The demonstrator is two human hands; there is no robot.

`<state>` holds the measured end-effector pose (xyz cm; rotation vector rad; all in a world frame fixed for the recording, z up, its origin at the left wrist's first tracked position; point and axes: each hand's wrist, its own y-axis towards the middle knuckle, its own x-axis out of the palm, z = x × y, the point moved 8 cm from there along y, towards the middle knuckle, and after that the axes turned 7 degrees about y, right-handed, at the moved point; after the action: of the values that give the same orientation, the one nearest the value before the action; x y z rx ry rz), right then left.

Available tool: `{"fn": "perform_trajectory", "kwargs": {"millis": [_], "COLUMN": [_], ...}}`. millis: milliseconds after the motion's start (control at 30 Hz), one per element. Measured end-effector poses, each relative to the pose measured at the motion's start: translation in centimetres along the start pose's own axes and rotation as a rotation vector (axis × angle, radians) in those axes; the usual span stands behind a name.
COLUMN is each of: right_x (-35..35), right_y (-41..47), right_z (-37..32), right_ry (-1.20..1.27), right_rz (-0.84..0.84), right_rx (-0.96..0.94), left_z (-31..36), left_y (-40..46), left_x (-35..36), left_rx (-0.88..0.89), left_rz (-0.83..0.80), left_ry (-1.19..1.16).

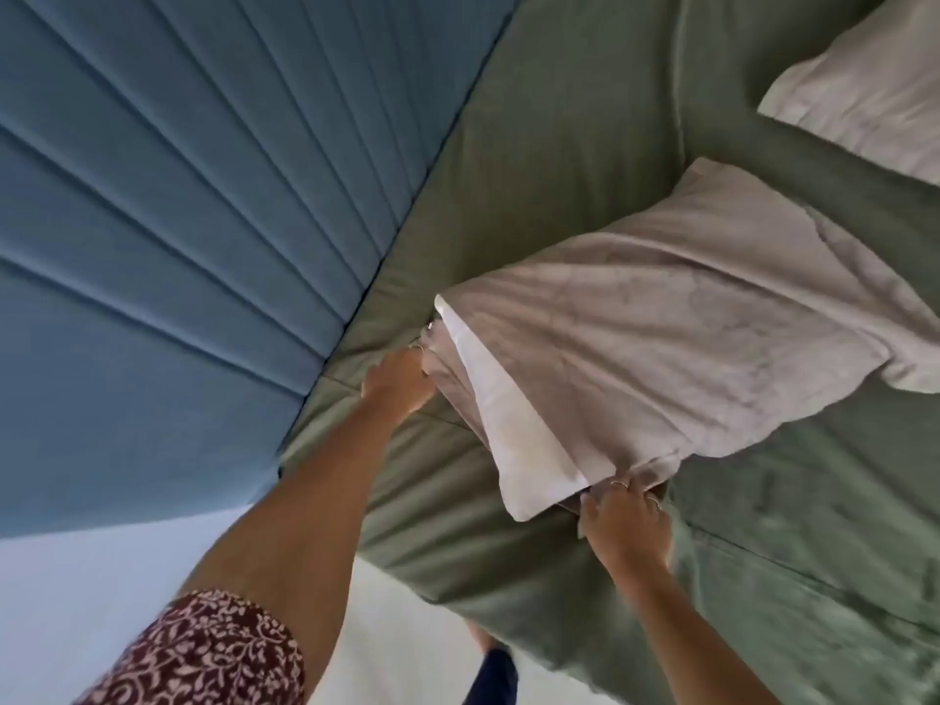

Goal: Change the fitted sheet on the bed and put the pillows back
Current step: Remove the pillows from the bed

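Two pillows on the bed. Near pillow (676,358) lies on the green fitted sheet (559,160), in a pale grey-beige pillowcase; its open end faces the person and the white inner pillow (513,424) sticks out of that end. Second pillow (864,89), same pale case, sits well apart at top right, cut off by the frame edge.

Two hands, both on the near pillow's open end. Left hand (399,381) grips the pillowcase edge at the corner nearest the headboard, fingers curled into the fabric, ring visible. Right hand (625,521) pinches the case's edge at the opposite corner, fingers curled, rings visible, thumb beside the white inner pillow.

One green fitted sheet, covering the mattress, stretched over top and down the visible side, some creases. One blue padded headboard (168,206) with stitched channels, touching the mattress edge. Patterned red-and-white sleeve (203,653) on the left arm. Pale floor (407,618) below the bed corner.
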<state>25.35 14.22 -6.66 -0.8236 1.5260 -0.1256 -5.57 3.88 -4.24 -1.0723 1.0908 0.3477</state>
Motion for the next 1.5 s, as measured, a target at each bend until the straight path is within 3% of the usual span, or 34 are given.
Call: {"fn": "perform_trajectory", "kwargs": {"millis": [133,267,400,567,767,967,1167,1300,1400,1500], "right_x": [2.7,5.5,7.4,5.4,-0.1,-12.3,-31.9,-44.7,-51.2,-54.6], "right_y": [1.8,2.8,2.8,3.1,-0.4,-5.8,-9.2,-11.7,-14.2,-13.8], "right_z": [-0.8,-0.9,0.3,3.5,4.3,4.8,9.4,13.2,15.7,15.3], "right_ry": [-0.044,0.113,0.329,0.840,0.838,0.910,0.924,0.933,1.127,1.173], "right_rz": [0.133,0.243,0.330,0.388,0.365,0.525,0.675,0.703,0.764,0.652], "right_rx": [0.151,0.277,0.350,0.564,0.575,0.418,0.248,0.066,-0.025,-0.130], "left_z": [0.1,0.6,0.6,1.8,2.4,8.8,17.0,17.7,15.7,12.8], "left_y": [6.4,10.8,13.8,15.0,8.7,-2.2,-12.4,-17.0,-19.1,-20.8], "left_x": [1.2,2.9,3.2,3.2,-2.4,-18.8,-34.1,-39.9,-43.0,-44.0], "left_rx": [-0.010,-0.046,-0.056,-0.021,0.011,0.367,0.623,0.585,0.397,0.232], "left_rz": [0.053,0.105,0.238,0.089,0.104,0.395,0.601,0.677,0.733,0.682], "left_ry": [0.001,0.037,-0.210,-0.297,-0.378,-0.326,-0.230,-0.364,-0.659,-0.871]}}
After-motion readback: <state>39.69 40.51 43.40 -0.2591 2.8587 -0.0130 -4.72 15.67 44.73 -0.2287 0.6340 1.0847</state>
